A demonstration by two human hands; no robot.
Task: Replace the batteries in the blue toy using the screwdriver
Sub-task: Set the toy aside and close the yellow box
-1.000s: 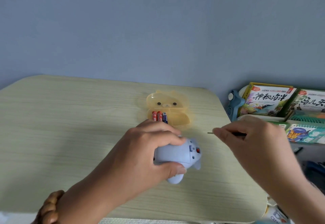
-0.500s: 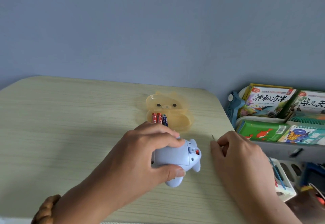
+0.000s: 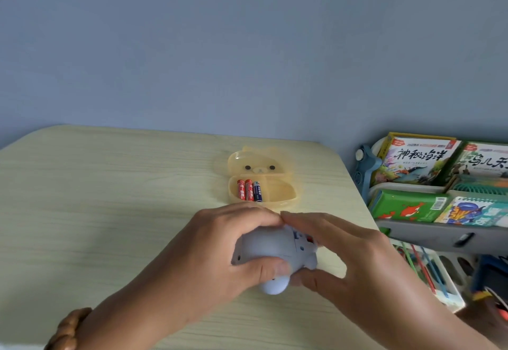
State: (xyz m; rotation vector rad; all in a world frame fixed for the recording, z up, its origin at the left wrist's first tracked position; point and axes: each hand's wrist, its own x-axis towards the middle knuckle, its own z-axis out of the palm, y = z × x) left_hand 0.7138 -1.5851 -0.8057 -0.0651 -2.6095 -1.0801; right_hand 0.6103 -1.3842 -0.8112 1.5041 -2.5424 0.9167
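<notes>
A wooden bead bracelet sat on the left wrist. The left hand clasped the blue toy, fingers over its top and thumb in front, holding it just above the pale table. Behind it, the open yellow bear case held three batteries. The right hand reached in, its fingers fairly straight over the toy's end and its thumb underneath; whether it was gripping was unclear. Books filled the shelf at the far right
</notes>
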